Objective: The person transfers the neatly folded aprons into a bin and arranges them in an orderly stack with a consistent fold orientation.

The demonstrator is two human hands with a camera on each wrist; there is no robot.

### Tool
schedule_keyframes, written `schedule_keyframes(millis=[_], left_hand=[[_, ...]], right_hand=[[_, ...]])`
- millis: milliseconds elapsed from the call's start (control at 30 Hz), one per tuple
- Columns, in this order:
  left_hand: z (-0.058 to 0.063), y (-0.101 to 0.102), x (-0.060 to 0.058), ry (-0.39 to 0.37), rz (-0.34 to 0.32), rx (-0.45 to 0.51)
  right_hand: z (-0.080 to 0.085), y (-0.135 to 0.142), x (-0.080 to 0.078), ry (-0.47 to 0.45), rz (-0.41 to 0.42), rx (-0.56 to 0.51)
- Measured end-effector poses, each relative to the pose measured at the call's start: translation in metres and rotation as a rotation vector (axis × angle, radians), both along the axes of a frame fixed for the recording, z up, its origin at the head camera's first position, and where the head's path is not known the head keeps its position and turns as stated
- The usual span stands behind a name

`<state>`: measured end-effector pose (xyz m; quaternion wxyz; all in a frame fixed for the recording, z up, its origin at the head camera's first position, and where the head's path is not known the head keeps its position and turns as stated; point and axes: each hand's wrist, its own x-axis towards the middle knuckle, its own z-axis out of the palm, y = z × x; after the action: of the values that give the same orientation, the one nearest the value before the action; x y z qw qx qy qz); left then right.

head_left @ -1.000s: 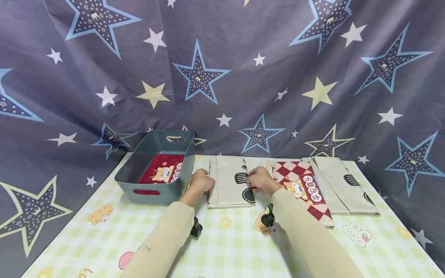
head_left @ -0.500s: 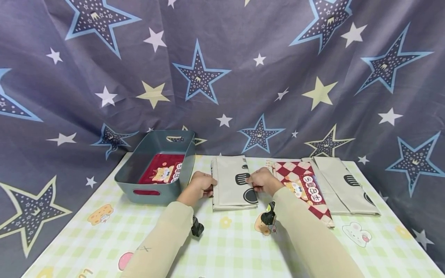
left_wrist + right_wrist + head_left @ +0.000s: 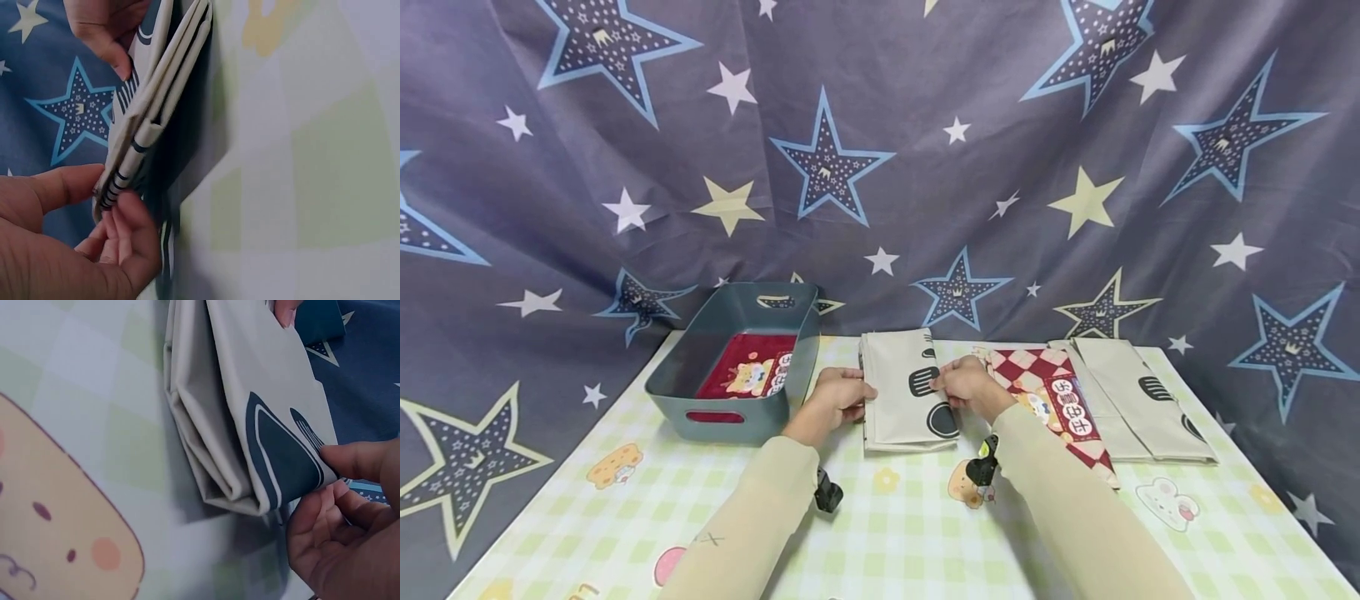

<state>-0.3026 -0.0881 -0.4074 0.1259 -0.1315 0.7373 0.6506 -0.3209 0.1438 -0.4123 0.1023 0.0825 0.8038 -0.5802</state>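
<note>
A folded cream cloth (image 3: 898, 392) with dark kitchen-utensil prints is held between both hands at the middle of the table. My left hand (image 3: 835, 396) pinches its left edge, thumb on top and fingers beneath, as the left wrist view shows on the layered cloth (image 3: 134, 140). On the opposite edge, my right hand (image 3: 966, 385) pinches beside the spatula print. Several stacked folds of the cloth (image 3: 269, 381) show at its near side in the right wrist view, with a shadow under them.
Left of the cloth stands a grey-green basket (image 3: 722, 427) with a folded red cloth (image 3: 748, 367) inside. To the right lie a red-and-cream checked folded cloth (image 3: 1037, 371) and another cream folded cloth (image 3: 1127, 392). A starry curtain (image 3: 880, 167) hangs behind the table (image 3: 910, 533).
The cream cloth has shifted slightly to the right, and its far edge has risen a little. Both hands keep their grip on its sides.
</note>
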Motion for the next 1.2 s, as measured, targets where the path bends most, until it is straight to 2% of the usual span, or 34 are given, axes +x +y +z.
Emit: schedule_keyframes(millis=[200,433,633,767,933,1200], left_hand=[[0.001,0.006,-0.001,0.043,-0.002,0.033],[0.010,0.004,-0.001,0.089,0.018,0.025],[0.028,0.003,0.001,0.103,-0.005,0.014],[0.042,0.004,0.000,0.147,-0.016,-0.009],[0.056,-0.001,-0.002,0.160,-0.013,-0.017],[0.076,-0.014,-0.004,0.187,-0.056,-0.045]], right_hand=[[0.007,0.003,0.002,0.036,-0.007,0.005],[0.017,0.000,0.006,0.081,0.003,-0.008],[0.024,0.000,0.008,0.135,-0.002,-0.051],[0.034,0.000,0.011,0.171,-0.006,-0.047],[0.046,-0.004,0.012,0.178,-0.001,-0.025],[0.063,-0.014,0.011,0.197,-0.008,-0.035]])
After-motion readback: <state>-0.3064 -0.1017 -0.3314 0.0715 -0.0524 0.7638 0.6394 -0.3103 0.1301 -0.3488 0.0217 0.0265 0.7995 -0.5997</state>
